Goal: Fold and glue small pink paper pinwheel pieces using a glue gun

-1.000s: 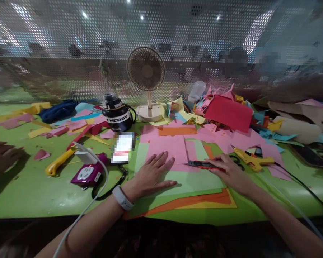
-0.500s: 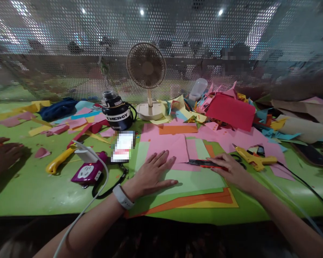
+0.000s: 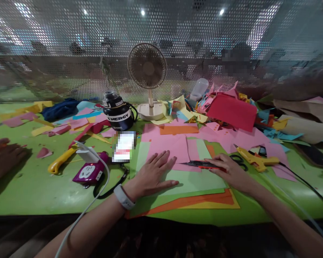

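Now, in the head view, the cutter point(image 3: 200, 164) shows its tip further left over the pink paper point(image 3: 169, 143) than half a second ago, nearer the left hand point(image 3: 155, 175), which lies flat there, fingers spread. The right hand point(image 3: 228, 170) has its grip pinching the cutter; scissors point(image 3: 240, 164) and a glue gun point(image 3: 254, 159) crowd that side of the tabletop point(image 3: 56, 197).
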Motion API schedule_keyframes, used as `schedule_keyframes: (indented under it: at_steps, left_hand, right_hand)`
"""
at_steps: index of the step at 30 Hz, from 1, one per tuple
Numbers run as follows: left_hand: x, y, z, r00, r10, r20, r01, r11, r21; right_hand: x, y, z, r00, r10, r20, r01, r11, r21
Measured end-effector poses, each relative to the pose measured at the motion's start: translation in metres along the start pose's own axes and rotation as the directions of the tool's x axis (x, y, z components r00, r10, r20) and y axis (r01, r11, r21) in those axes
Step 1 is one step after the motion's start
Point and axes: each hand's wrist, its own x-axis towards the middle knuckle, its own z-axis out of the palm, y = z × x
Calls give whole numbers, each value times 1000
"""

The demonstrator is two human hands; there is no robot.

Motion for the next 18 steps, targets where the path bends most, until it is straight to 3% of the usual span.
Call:
schedule_keyframes:
  at_steps: [18]
  left_hand:
    - [0, -4, 7, 1000, 1, -11, -1, 1000, 1]
  right_hand:
    - [9, -11, 8, 998, -58, -4, 58, 998, -1]
